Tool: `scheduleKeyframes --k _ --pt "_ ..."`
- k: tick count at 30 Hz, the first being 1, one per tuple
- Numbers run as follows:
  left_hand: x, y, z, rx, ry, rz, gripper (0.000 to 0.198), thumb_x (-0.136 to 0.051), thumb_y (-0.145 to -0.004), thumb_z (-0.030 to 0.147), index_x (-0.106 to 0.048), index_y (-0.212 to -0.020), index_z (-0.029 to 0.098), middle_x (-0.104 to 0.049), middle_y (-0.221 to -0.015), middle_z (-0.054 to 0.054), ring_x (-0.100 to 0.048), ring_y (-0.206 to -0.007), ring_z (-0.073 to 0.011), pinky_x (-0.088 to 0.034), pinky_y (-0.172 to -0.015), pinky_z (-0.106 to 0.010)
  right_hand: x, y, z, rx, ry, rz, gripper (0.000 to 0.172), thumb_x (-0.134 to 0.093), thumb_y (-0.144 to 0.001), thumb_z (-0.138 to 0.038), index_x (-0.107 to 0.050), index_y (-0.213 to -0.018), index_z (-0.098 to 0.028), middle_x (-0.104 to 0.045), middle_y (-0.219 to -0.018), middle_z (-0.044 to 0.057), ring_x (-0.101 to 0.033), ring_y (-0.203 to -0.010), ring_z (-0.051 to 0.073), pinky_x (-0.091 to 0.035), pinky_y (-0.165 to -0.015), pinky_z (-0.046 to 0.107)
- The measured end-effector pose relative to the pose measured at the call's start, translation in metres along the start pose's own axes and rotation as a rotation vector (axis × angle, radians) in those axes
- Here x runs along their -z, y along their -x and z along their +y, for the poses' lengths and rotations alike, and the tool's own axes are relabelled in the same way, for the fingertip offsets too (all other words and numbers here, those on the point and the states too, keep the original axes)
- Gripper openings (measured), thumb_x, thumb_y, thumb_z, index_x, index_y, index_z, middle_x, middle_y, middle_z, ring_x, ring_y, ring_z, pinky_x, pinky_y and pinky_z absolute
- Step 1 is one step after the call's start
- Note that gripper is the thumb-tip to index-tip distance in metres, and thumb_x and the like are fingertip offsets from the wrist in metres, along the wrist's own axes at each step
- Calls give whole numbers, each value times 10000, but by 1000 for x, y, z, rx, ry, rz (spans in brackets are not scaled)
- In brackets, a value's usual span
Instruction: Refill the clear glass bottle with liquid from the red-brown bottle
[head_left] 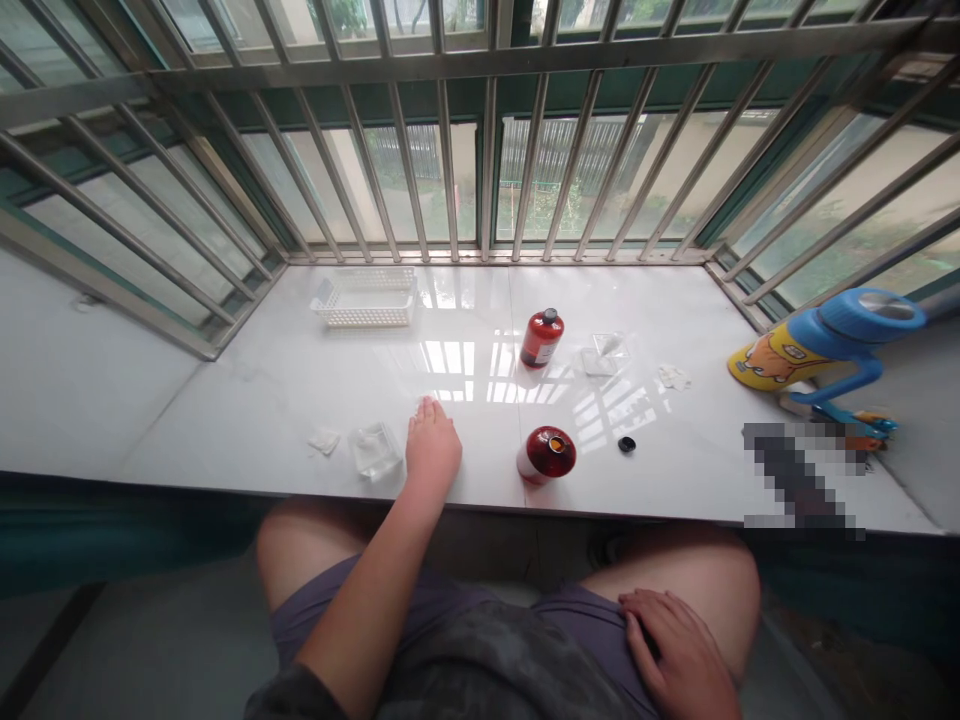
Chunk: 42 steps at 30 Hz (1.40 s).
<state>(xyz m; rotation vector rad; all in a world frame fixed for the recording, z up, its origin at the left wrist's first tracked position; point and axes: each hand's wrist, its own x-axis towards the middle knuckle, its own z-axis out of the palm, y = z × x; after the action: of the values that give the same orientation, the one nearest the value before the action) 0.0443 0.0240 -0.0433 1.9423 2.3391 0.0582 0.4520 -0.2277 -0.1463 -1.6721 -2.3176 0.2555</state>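
Observation:
My left hand (433,442) is palm down on the white tabletop, its fingers close together and pointing away from me. Something pale shows at the fingertips, too small to name. Just left of that hand stands a clear square container (375,452) with white material inside. Beyond it lies a crumpled white tissue (324,441). To the hand's right is an uncapped dark red bottle (547,455), its round mouth facing up. A black cap (627,445) lies apart from it. Resting on my right thigh, my right hand (679,645) has its fingers stretched out and holds nothing.
A capped red bottle (542,338) stands farther back, beside a clear square container (602,355). Another white scrap (674,377) lies right of that. At back left is a white basket (367,300). A blue and yellow flask (795,350) stands far right. Metal bars (486,180) close off the back.

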Motion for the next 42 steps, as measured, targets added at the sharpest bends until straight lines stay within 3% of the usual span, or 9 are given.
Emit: scheduleKeyframes --k 6,10,13,19,23,30,32,35,42 --pt "-5 -13 26 -91 14 -4 596 -334 -1110 236 -417 -1624 -55 -360 -1722 -316 -335 -1645 -380 -340 -1326 -520 1 -2 -3 -13 3 -7 266 -612 -1024 -419 -802 -1159 -289 -833 -1197 51 -762 -1130 299 -463 -1157 518" --pt "-5 -11 56 -406 67 -62 577 -401 -1118 300 -459 -1636 55 -409 -1742 -180 -339 -1654 -235 -284 -1353 -364 1 -1 0 3 14 0 274 -615 -1023 -435 -803 -1158 -288 -837 -1188 50 -769 -1113 298 -480 -1135 514" --pt "-4 -8 63 -501 86 -78 546 -438 -1111 337 -506 -1630 181 -450 -1735 -81 -366 -1638 -178 -240 -1366 -340 0 -1 2 11 20 -10 277 -617 -1023 -436 -803 -1166 -289 -834 -1204 53 -770 -1121 300 -498 -1126 513" --pt "3 -27 13 -64 24 14 631 -311 -1076 177 -357 -1690 36 -396 -1706 -296 -402 -1614 -380 -267 -1323 -648 2 -3 0 -7 11 -25 290 -603 -1030 -446 -812 -1146 -283 -835 -1192 70 -772 -1110 305 -519 -1123 522" --pt "6 -38 -6 29 10 31 628 -290 -1079 172 -348 -1674 -19 -397 -1686 -342 -382 -1619 -407 -295 -1305 -652 1 -3 0 -11 4 -21 292 -609 -1028 -449 -808 -1158 -279 -834 -1198 71 -770 -1114 305 -510 -1131 528" --pt "-6 -24 62 -518 117 -78 549 -401 -1109 300 -502 -1618 123 -452 -1727 -132 -397 -1625 -212 -322 -1330 -377 -5 0 5 18 27 5 283 -623 -1022 -447 -810 -1157 -283 -835 -1199 62 -775 -1106 307 -527 -1108 530" --pt "-9 -19 78 -587 135 -90 535 -422 -1106 316 -525 -1609 167 -468 -1723 -93 -402 -1621 -192 -310 -1337 -373 -5 -1 5 29 35 10 294 -612 -1026 -458 -817 -1142 -283 -839 -1189 68 -779 -1089 310 -543 -1089 527" --pt "-8 -22 74 -518 136 -65 530 -379 -1109 267 -526 -1614 208 -478 -1714 -103 -425 -1611 -231 -240 -1369 -508 -2 -3 4 38 36 13 300 -601 -1030 -463 -824 -1125 -287 -843 -1174 70 -786 -1069 311 -561 -1067 526" --pt "9 -59 -7 -2 65 33 620 -289 -1069 150 -399 -1673 62 -358 -1734 -284 -358 -1639 -364 -250 -1318 -677 -3 -2 5 25 6 35 286 -631 -1014 -467 -823 -1136 -293 -843 -1167 57 -793 -1069 306 -563 -1073 508"
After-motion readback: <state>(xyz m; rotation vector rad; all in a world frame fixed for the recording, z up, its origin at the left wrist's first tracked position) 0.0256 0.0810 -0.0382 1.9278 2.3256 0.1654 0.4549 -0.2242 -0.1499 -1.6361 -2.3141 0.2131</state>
